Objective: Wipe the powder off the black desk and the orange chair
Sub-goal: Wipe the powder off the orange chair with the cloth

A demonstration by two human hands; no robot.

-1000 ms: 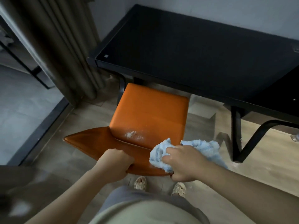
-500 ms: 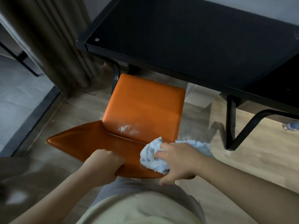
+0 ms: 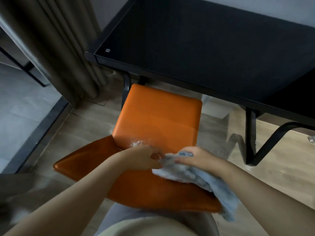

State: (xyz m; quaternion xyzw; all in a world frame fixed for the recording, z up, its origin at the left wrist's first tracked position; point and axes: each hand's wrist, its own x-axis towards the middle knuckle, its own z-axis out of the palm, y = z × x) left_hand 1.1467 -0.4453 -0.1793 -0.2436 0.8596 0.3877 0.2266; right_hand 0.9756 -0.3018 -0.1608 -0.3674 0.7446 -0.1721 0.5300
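Powder (image 3: 138, 142) on orange chair (image 3: 158, 116), partly hidden behind blurred left hand (image 3: 144, 155).

The smooth orange leather chair (image 3: 158, 116) is showing a white powder patch (image 3: 138, 142) (speckled, uneven). The fluffy cloth (image 3: 196, 174) is looking pale blue, the glossy desk top (image 3: 196, 48) plain black, the curtain (image 3: 56, 40) dull brown.

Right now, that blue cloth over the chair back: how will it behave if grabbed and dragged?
Probably floppy: the blue cloth drapes over the orange chair back, one end hanging past its edge. Likely light: the right hand bunches it easily, with the left hand at its other end. It looks fluffy, so it should drag powder rather than slide.
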